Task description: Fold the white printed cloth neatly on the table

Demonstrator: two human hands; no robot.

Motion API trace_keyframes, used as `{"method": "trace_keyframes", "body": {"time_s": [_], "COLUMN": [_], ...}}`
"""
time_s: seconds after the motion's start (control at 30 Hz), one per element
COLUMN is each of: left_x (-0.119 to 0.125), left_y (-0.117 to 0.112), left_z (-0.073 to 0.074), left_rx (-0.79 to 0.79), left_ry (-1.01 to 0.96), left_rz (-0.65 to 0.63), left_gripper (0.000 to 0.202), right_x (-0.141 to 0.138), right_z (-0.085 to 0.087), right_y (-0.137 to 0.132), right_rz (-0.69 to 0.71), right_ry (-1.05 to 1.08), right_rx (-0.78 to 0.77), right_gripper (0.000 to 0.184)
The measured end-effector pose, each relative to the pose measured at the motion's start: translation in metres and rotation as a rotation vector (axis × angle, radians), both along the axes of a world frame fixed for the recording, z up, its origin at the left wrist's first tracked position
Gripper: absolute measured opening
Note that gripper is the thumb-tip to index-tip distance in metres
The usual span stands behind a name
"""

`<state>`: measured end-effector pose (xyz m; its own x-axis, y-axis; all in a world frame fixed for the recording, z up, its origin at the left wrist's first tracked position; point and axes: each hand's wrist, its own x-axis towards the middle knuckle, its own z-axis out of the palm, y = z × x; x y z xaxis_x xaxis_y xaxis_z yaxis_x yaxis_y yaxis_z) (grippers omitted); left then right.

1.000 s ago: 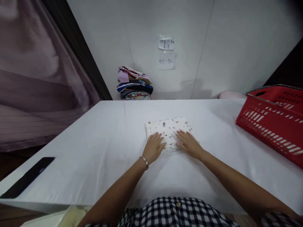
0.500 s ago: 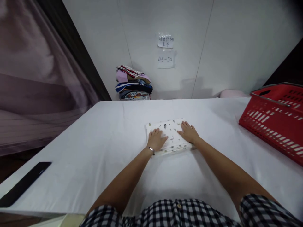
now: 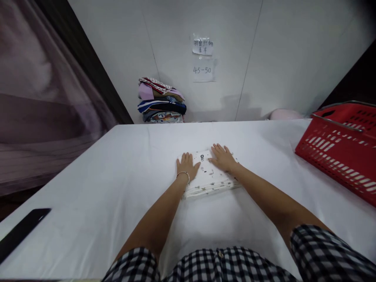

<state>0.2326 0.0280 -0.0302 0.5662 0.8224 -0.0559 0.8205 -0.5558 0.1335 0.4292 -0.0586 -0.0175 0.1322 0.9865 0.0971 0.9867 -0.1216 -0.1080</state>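
A white cloth with a small scattered print [image 3: 207,172] lies folded in several layers on the white-covered table [image 3: 132,168]. Flat on its left part rests my left hand [image 3: 187,166], fingers spread, with a bracelet at the wrist. My right hand [image 3: 222,157] lies open across the upper right part of the cloth, fingers stretched away from me. Neither hand grips the fabric. The layered folded edges show along the side nearest me, and the corners under my hands are partly hidden.
A red plastic basket [image 3: 337,152] with a metal handle stands at the right. Folded fabrics [image 3: 162,102] are piled beyond the far table edge. A black phone-like object [image 3: 23,231] lies at the left. Two paper signs [image 3: 204,70] hang on the wall.
Both hands have slid away from me over the cloth, the right one also to the left. The view has shifted slightly.
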Motion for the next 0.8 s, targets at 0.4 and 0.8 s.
{"method": "trace_keyframes", "body": {"time_s": [0.4, 0.8], "left_x": [-0.008, -0.019], "left_y": [0.002, -0.001], "left_z": [0.001, 0.011], "left_rx": [-0.031, -0.164], "left_ry": [-0.205, -0.446], "left_rz": [0.035, 0.423], "left_gripper": [0.063, 0.073], "right_x": [0.009, 0.019], "right_z": [-0.006, -0.025], "right_y": [0.002, -0.124], "right_rz": [-0.039, -0.4], "right_ry": [0.098, 0.504], "right_rx": [-0.094, 0.102], "right_gripper": [0.066, 0.058]}}
